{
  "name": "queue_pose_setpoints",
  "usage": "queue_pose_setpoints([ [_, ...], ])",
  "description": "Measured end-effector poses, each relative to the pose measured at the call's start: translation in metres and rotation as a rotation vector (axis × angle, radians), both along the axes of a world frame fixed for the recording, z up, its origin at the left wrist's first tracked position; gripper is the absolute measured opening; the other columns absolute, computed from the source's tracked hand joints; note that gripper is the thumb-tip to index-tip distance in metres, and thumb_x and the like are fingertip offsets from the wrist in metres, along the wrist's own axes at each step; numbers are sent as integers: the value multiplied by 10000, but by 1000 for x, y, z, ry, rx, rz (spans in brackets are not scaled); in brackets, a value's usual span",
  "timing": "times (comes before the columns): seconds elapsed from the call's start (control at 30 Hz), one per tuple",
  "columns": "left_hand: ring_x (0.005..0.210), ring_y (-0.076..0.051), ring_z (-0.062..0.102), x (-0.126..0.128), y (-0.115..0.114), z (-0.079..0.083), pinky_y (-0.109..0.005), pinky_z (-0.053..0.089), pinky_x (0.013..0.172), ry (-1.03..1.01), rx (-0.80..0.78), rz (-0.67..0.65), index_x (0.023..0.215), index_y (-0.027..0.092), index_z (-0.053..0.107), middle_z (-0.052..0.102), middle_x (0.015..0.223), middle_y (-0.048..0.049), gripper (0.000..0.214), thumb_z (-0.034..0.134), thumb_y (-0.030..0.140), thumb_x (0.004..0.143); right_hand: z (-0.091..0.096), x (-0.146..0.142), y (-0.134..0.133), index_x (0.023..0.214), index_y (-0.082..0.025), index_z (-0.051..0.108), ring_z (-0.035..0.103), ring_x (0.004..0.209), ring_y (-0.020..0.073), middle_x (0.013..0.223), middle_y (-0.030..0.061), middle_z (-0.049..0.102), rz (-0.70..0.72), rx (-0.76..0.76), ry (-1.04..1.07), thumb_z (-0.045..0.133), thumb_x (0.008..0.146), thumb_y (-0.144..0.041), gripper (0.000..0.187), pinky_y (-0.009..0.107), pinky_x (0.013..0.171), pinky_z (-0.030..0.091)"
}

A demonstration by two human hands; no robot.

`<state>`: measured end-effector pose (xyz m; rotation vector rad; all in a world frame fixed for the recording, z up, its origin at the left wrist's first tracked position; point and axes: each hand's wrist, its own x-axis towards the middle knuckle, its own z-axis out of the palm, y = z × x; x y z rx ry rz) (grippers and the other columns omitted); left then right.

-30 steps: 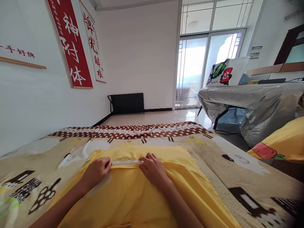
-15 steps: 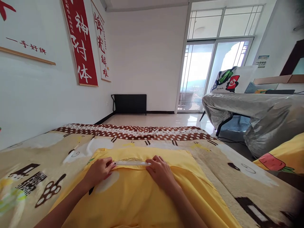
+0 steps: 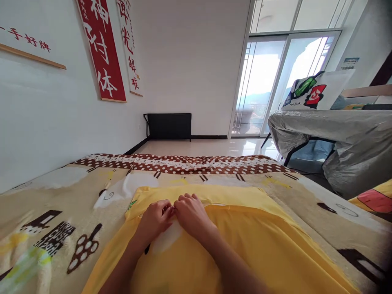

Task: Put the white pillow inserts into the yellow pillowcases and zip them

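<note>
A yellow fabric cover (image 3: 245,241) lies spread over the patterned blanket in front of me. Along its far part runs an opening with a pale zipper (image 3: 219,204), mostly under cloth and my fingers. My left hand (image 3: 157,220) is closed in a pinch at the left end of this opening. Right beside it, fingertips nearly touching, my right hand (image 3: 192,214) is closed over the same zipper edge. The zipper slider is hidden by my fingers.
The patterned blanket (image 3: 113,179) covers the bed around the cover. A yellow cloth with a carrot print (image 3: 373,200) lies at the right edge. Beyond the bed stand a plastic-covered table (image 3: 352,126) carrying a printed bag (image 3: 333,87), and a folded black frame (image 3: 170,125) against the wall.
My right hand has moved left along the zipper and now meets my left hand. The pale strip between the hands is now covered. The view has tilted down slightly.
</note>
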<state>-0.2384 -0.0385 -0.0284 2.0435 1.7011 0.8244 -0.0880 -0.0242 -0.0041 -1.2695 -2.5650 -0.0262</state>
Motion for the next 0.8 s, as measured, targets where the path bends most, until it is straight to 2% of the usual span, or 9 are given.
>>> queue_pose_setpoints([
  [0.1, 626, -135, 496, -7, 2, -5, -251, 292, 585, -34, -10, -6, 638, 178, 500, 582, 641, 1, 285, 416, 347, 851, -16, -10, 7, 833, -162, 671, 581, 881, 184, 886, 68, 664, -16, -75, 58, 495, 867, -183, 181, 284, 748, 360],
  [0.2, 598, -119, 459, -7, 4, -6, -248, 282, 579, -29, -26, 4, 600, 174, 486, 547, 597, 17, 256, 439, 290, 823, -28, -6, 10, 880, -173, 687, 581, 892, 162, 891, 56, 662, -29, -164, 190, 513, 875, -205, 177, 251, 772, 367],
  [0.4, 578, -106, 447, -8, 9, -5, -241, 293, 568, -113, -110, 28, 573, 167, 496, 521, 564, 31, 242, 460, 278, 785, -31, -1, 11, 880, -184, 702, 590, 803, 139, 863, 43, 648, -23, -235, 271, 488, 890, -182, 214, 225, 682, 368],
  [0.53, 549, -101, 381, -15, 10, -5, -242, 269, 536, -138, -101, 127, 532, 169, 417, 409, 518, 40, 233, 454, 263, 742, -32, 0, 11, 905, -204, 701, 600, 787, 128, 881, 29, 664, -39, -252, 354, 513, 879, -192, 190, 214, 679, 372],
  [0.63, 559, -103, 368, -20, 9, -1, -236, 273, 530, -159, -138, 112, 539, 172, 416, 399, 536, 38, 239, 455, 305, 734, -33, -1, 11, 927, -220, 692, 613, 775, 134, 885, 22, 683, -63, -218, 328, 507, 880, -211, 192, 222, 652, 363],
  [0.8, 562, -102, 341, -26, 6, 5, -238, 267, 537, -118, -237, 40, 537, 173, 391, 370, 544, 35, 262, 444, 340, 732, -34, -3, 10, 1019, -297, 682, 633, 751, 131, 884, 6, 700, -34, -183, 169, 461, 920, -282, 243, 235, 606, 331],
])
